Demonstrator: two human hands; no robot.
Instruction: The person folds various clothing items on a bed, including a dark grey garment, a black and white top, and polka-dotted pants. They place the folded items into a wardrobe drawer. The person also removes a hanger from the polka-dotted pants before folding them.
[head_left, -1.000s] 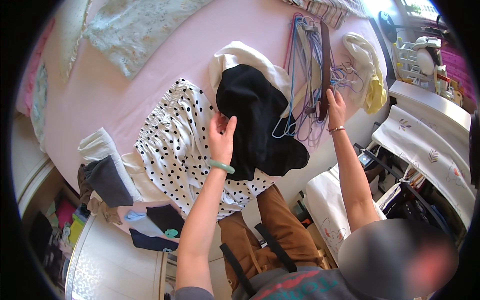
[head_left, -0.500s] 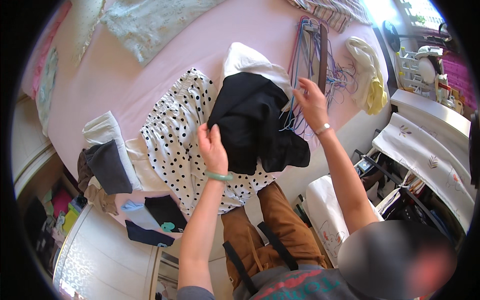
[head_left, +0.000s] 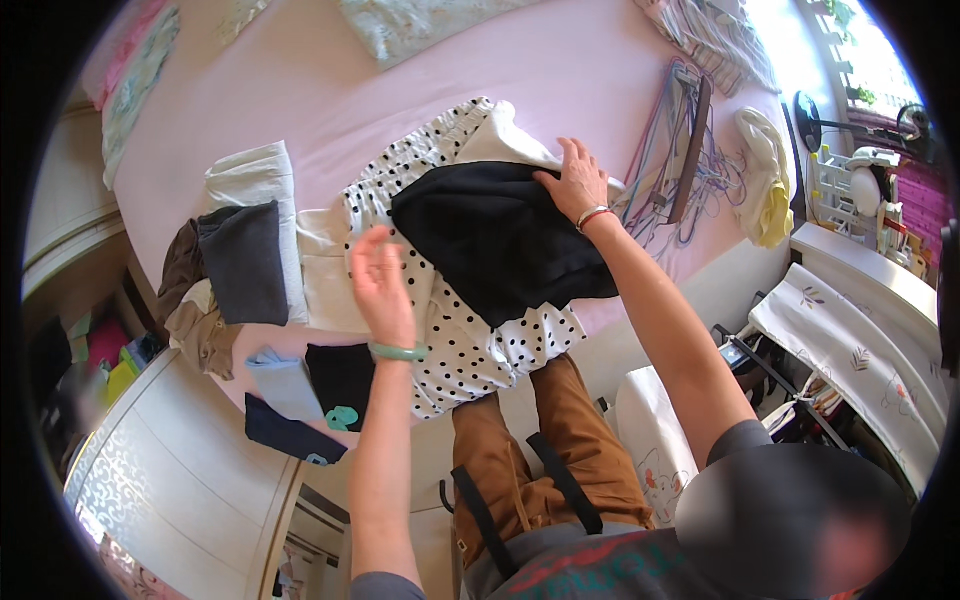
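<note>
A black garment (head_left: 500, 235) lies spread over a white cloth with black dots (head_left: 460, 340) on a bed with a pink sheet (head_left: 330, 110). My right hand (head_left: 572, 180), with a red bracelet at the wrist, rests flat on the black garment's far edge, next to a white cloth (head_left: 505, 138) under it. My left hand (head_left: 380, 285), with a green bangle at the wrist, hovers open just above the dotted cloth, to the left of the black garment, holding nothing.
Folded grey and brown clothes (head_left: 235, 265) are stacked at the left. Small dark and light blue pieces (head_left: 300, 385) lie at the bed's near edge. A bundle of clothes hangers (head_left: 680, 150) and a yellow-white cloth (head_left: 765, 175) lie at the right. A white cabinet (head_left: 170, 490) stands lower left.
My right hand left the hangers and came down onto the black garment's far edge. My left hand lifted off the black garment and moved left over the dotted cloth. The view shifted.
</note>
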